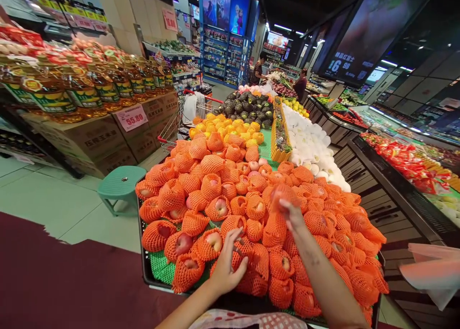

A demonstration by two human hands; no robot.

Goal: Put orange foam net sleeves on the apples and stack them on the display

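The right hand (292, 215) is gripping a netted apple (283, 197) lifted above the pile; the left hand (227, 266) is resting open on netted fruit (247, 252). Neighbouring apples might be rolling off if nudged.

A supermarket produce hall with dark ceiling and pale floor.

The floor (53, 199) is of light green tiles, with a dark red mat (53, 281) in front. A green stool (120, 186) stands beside stacked cartons (104, 144) that carry oil bottles (64, 96) and a price tag (131, 117). Far back is a blue shelf wall (224, 55) (posters above it). A dark screen (373, 29) hangs at the right, and strip lights (283, 28) shine on the black ceiling. Two people (258, 69) stand far away.
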